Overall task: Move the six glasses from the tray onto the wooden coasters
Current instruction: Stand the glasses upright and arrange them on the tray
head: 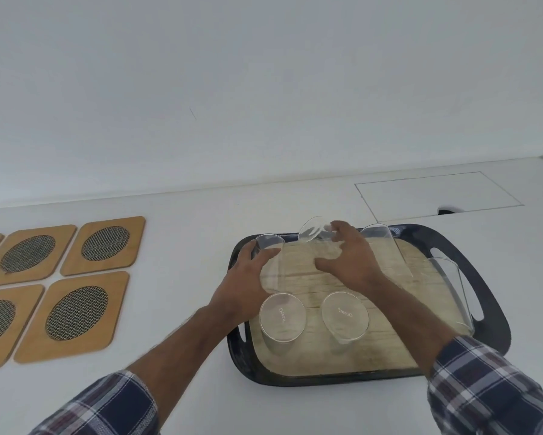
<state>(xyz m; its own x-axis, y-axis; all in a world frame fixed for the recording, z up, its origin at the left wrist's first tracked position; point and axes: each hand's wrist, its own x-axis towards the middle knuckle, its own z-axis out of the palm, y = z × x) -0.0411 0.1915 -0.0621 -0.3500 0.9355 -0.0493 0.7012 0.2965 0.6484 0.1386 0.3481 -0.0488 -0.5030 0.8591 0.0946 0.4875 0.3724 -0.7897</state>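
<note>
A dark tray [499,312] with a wood-look floor holds several clear glasses. My left hand [245,284] wraps around the back-left glass [269,241], fingers on its left side and thumb on its front. My right hand [348,262] grips the back-middle glass [312,229], which is tilted to the left. Two more glasses stand at the front, one front-left [282,318] and one front-middle [345,315]. Another glass [381,235] stands at the back right and one [449,277] by the right handle. Several wooden coasters with mesh ovals, such as the nearest [75,315], lie bare on the left.
The tray and coasters sit on a white counter [185,277] against a white wall. A thin-outlined rectangular panel [436,193] with a dark notch [449,211] lies in the counter behind the tray. Bare counter separates the coasters from the tray.
</note>
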